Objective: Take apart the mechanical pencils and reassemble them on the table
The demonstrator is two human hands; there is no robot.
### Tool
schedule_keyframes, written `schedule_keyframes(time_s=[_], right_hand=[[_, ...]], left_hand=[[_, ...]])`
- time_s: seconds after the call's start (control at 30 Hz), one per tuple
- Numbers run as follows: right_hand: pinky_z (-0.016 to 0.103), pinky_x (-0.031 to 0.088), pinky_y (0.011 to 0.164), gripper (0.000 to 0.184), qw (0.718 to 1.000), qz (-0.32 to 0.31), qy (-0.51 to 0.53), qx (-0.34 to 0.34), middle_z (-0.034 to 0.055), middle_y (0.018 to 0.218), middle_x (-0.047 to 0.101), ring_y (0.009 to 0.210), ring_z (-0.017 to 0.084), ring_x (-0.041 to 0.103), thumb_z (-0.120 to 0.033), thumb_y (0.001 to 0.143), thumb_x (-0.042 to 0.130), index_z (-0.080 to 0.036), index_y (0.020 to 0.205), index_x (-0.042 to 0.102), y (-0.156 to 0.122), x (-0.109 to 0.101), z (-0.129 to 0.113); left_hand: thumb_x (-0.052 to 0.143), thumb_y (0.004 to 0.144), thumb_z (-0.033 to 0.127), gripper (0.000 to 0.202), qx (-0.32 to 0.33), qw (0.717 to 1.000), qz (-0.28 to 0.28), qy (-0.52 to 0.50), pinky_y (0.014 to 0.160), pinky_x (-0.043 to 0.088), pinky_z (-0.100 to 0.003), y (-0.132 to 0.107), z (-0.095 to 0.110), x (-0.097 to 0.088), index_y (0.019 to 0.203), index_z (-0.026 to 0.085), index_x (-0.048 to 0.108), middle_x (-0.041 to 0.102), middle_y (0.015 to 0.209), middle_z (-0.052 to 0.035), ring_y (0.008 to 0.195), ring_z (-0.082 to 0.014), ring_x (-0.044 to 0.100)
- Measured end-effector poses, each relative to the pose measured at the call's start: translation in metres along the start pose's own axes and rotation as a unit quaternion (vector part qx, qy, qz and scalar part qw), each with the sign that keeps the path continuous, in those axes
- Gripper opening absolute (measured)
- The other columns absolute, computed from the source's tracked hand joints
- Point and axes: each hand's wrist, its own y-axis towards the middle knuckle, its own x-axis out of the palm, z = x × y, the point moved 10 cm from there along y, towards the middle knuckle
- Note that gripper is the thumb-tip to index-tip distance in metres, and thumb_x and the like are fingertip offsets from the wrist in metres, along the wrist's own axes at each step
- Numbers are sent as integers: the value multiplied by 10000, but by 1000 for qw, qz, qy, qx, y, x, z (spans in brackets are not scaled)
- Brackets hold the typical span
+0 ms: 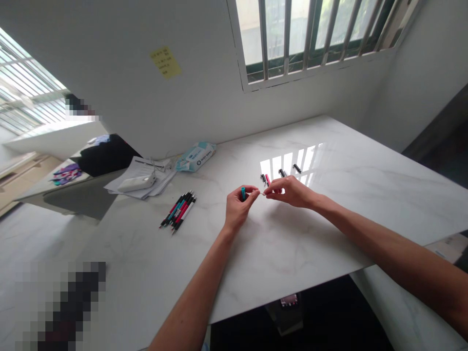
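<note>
My left hand (237,205) is closed around a teal pen barrel (243,193), whose end stands up between thumb and forefinger. My right hand (290,191) meets it from the right, fingertips pinched on a thin, pale small piece (262,194) that spans the gap between both hands. What that piece is, I cannot make out. Just beyond my right hand lie black and pink pen parts (267,179), partly hidden by the fingers, and a dark pen part (281,172). Another short black pen part (297,168) rests farther right. Left of my hands is a pile of several pens (180,210).
A marbled white table (329,229) carries everything. At its back left are a wet wipes pack (196,156), papers (146,196) and a white device with a cable (137,183). A person's blurred dark shape (73,302) shows at lower left. Barred windows line the walls.
</note>
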Motion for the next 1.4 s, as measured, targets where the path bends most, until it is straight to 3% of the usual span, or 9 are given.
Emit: schedule_keyframes(time_s=[0.13,0.27,0.4,0.5,0.63,0.8,1.0,1.4], right_hand=[[327,510,690,219,998,47,-17,30,26,805,746,690,166,607,-404,910,706,-256,1013,831,1,-25,16],[361,577,747,327,985,148,-40,74,36,860,770,711,179,669,-396,910,694,-223,1173,781,-4,-72,41],[365,590,787,338,951,234,-128,154,69,924,794,746,196,717,-356,912,665,-193,1185,779,-19,-122,75],[349,569,813,305,918,233,-203,247,68,919,803,783,204,731,-325,896,665,-192,1133,803,-34,-143,105],[314,548,792,291,906,162,-229,318,69,950,814,812,205,731,-309,870,684,-199,1104,820,-43,-139,132],[305,533,768,256,907,102,-249,325,70,937,816,836,228,721,-339,845,704,-232,1028,847,-41,-123,136],[305,519,753,258,893,107,-270,343,118,900,807,838,247,724,-311,889,651,-200,1001,855,-44,-127,142],[285,476,669,234,893,70,-276,348,90,896,809,753,219,689,-325,819,678,-219,930,855,-45,-122,142]], left_hand=[[847,768,494,357,-6,999,43,-24,555,335,-256,4,-5,-14,924,178,792,614,679,1,595,-102,429],[815,800,510,389,-11,997,52,-54,569,375,-255,7,-10,-18,996,175,806,714,857,-49,608,-88,442],[791,820,520,406,-16,997,46,-67,564,375,-256,7,-12,-17,1027,171,803,731,937,-70,598,-77,426],[799,809,516,404,-21,997,41,-56,558,360,-253,6,-12,-16,1022,172,799,708,873,-50,593,-78,426],[799,792,535,440,-20,998,40,-35,548,356,-246,5,-11,-16,1037,169,777,707,851,-52,600,-89,463],[813,763,526,437,-22,999,43,-21,567,384,-238,4,-10,-17,999,172,712,732,864,-67,645,-113,539],[813,756,523,413,-23,999,36,-15,574,399,-248,4,-7,-15,943,177,689,739,854,-70,650,-123,557],[817,754,503,388,-26,999,24,-7,597,418,-257,4,-7,-12,927,175,702,740,831,-67,655,-129,571]])
